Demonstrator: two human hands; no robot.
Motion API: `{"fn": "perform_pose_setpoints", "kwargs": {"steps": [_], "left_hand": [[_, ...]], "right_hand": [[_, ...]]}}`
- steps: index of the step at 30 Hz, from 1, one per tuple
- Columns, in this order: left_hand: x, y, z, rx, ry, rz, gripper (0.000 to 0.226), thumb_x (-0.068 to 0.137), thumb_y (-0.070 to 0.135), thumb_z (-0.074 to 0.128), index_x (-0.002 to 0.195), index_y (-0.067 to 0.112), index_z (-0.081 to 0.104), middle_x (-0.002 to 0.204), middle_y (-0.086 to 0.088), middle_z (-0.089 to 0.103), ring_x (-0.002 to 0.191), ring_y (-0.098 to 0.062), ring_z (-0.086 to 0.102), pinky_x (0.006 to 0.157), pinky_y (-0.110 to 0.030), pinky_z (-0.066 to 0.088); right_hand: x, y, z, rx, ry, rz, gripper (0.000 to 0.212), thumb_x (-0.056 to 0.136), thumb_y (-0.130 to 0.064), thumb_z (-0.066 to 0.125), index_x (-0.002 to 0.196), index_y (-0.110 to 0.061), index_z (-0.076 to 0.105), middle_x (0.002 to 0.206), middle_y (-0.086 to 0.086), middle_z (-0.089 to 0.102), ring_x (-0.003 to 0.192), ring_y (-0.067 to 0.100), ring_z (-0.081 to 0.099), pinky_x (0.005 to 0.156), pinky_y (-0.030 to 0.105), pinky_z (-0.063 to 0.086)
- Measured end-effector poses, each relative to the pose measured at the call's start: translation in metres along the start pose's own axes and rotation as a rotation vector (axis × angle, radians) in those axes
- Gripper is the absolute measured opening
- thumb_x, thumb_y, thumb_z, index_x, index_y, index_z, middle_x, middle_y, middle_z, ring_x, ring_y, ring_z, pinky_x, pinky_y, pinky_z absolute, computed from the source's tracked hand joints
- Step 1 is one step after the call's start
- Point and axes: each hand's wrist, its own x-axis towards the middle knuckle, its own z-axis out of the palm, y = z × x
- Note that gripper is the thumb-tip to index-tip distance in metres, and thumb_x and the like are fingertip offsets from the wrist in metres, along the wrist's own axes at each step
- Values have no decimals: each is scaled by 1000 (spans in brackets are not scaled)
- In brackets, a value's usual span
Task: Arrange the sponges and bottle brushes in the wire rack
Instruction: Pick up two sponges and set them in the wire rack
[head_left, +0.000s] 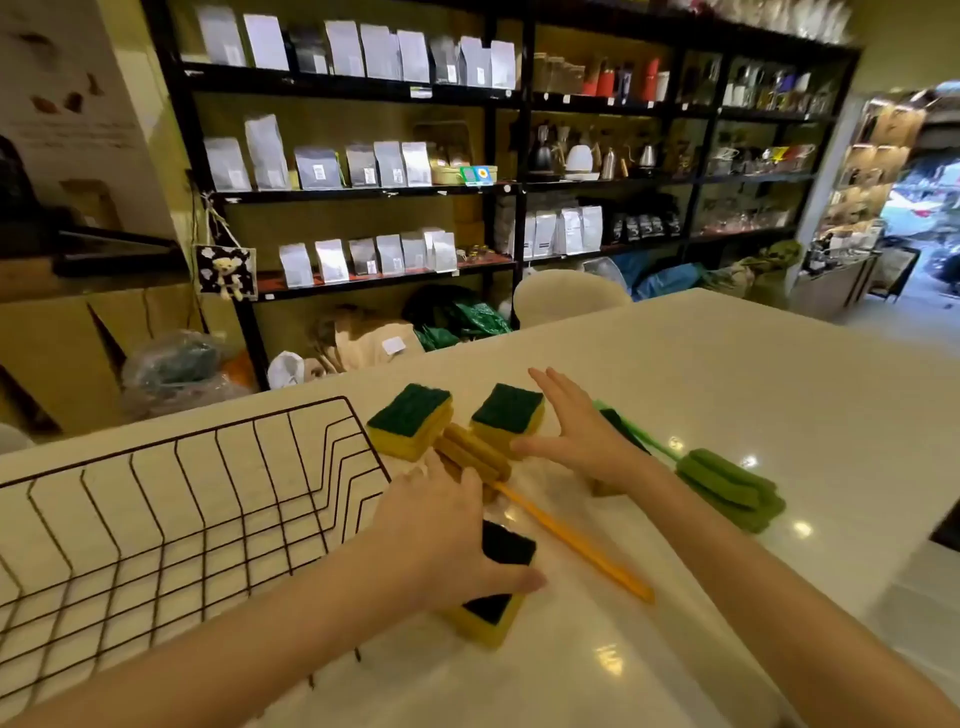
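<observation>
The wire rack (171, 519) sits empty at the left end of the white table (727, 374), and everything meant for it lies just to its right. The left hand (441, 525) hovers with fingers spread over the nearest sponge (501, 587), gripping nothing yet. The right hand (576, 431) is open flat beside the far right sponge (509, 415); it holds nothing either. Another sponge (410, 418) lies towards the table's far edge, the yellow bottle brush (524, 499) runs between the hands, and the green bottle brush (727, 486) lies further right. A clean pick, I'd say, means closing on the near sponge's sides and lifting it clear of the yellow handle before swinging left over the rack's rim.
</observation>
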Motion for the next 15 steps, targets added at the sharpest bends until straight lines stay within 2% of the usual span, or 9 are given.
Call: {"fn": "perform_pose_setpoints", "kwargs": {"steps": [2,4,5,9,12,15], "left_hand": [[3,4,1,70,-1,-7,83,58,85,43,106,17,48,93,-1,55,83,-17,52,67,-30,41],[5,6,0,102,-3,-8,76,59,83,44,95,17,51,74,3,49,68,-13,46,64,-30,35],[7,8,0,116,-34,-8,74,60,83,44,94,17,52,72,3,48,67,-14,45,66,-31,33],[11,9,1,206,-101,-23,79,63,81,45,108,16,49,86,-1,49,79,-20,45,74,-35,33],[12,8,2,193,-117,-16,79,64,79,46,112,17,47,89,-1,50,82,-20,46,74,-34,34],[13,7,5,165,-101,-3,79,66,76,49,120,18,43,101,-4,54,84,-20,43,75,-34,35]], "right_hand": [[9,-1,0,-24,-50,13,90,79,-44,64,146,-28,7,158,8,-1,145,24,0,115,43,13],[20,-1,0,-68,-102,28,90,79,-44,64,146,-26,6,158,11,-1,145,27,0,115,44,13],[24,0,1,-92,-122,30,91,79,-44,64,146,-25,6,158,12,0,145,27,1,115,43,14],[38,4,4,-164,-140,39,91,77,-42,67,145,-19,11,156,16,11,142,32,14,111,43,25],[46,8,10,-147,-139,73,80,76,-45,66,139,-15,27,144,14,33,129,30,37,101,41,38],[47,12,13,-189,-116,73,67,77,-36,67,133,-14,37,136,13,41,117,27,45,90,35,43]]}}
